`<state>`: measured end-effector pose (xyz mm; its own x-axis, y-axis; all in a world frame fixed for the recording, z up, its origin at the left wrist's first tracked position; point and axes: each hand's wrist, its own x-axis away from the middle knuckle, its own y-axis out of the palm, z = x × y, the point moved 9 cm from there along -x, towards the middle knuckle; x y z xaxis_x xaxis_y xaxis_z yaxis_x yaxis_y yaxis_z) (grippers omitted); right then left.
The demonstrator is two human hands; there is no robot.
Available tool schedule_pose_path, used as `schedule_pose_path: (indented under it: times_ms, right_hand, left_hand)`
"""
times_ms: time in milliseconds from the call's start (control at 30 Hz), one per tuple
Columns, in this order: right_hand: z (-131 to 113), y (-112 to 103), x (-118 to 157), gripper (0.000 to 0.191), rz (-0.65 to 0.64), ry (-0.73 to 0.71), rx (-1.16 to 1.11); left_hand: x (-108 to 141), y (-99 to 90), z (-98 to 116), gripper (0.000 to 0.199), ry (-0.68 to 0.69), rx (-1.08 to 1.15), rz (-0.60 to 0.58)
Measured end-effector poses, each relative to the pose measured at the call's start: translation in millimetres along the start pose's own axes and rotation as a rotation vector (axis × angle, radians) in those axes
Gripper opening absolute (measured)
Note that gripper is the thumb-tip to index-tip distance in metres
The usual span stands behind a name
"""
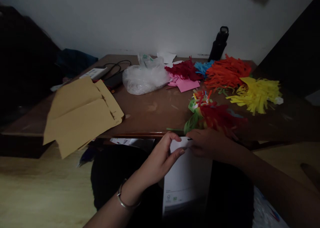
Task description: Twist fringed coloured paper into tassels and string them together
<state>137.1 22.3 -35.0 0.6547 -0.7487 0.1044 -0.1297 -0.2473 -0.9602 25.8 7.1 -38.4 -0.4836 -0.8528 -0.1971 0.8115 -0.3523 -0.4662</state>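
Note:
A white sheet or flat pack [187, 178] with small print near its lower end hangs between the knees, below the table's front edge. My left hand [160, 158], with a metal bangle on its wrist, has thumb and fingers around its top left edge. My right hand [210, 143] is closed at the top right edge, where a small dark mark shows; its fingertips are partly hidden. Just beyond the hands, a bundle of red and green paper strips [212, 116] lies at the table edge.
On the brown table [150, 111] are tan cardboard sheets [80, 111], a clear plastic bag [146, 78], a power strip [93, 73] and a black bottle [219, 44]. Orange [226, 71], yellow [260, 93], dark red [183, 69], pink [187, 84] and blue [205, 68] paper pieces lie toward the back right.

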Motion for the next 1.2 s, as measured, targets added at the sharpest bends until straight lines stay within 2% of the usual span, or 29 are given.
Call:
schedule_pose_path:
  times_ms: [267, 500, 933, 1200]
  right_hand:
    - [-1.7, -2.8, 0.3, 0.018, -0.009, 0.003, 0.002]
    - [-2.8, -2.3, -0.5, 0.018, -0.015, 0.024, 0.045]
    - [-5.8, -9.6, 3.3, 0.019, -0.028, -0.01, 0.001]
    - [-4.8, -9.9, 1.3, 0.004, -0.046, 0.026, -0.045]
  left_hand:
    - [-0.1, 1.5, -2.1, 0.016, 0.004, 0.006, -0.01]
    - [-0.6, 3.4, -3.7, 0.026, 0.017, -0.017, 0.001]
    - [0.1, 5.3, -5.0, 0.021, -0.015, -0.018, -0.007]
    - [0.9, 7.5, -6.3, 0.02, -0.023, -0.035, -0.007]
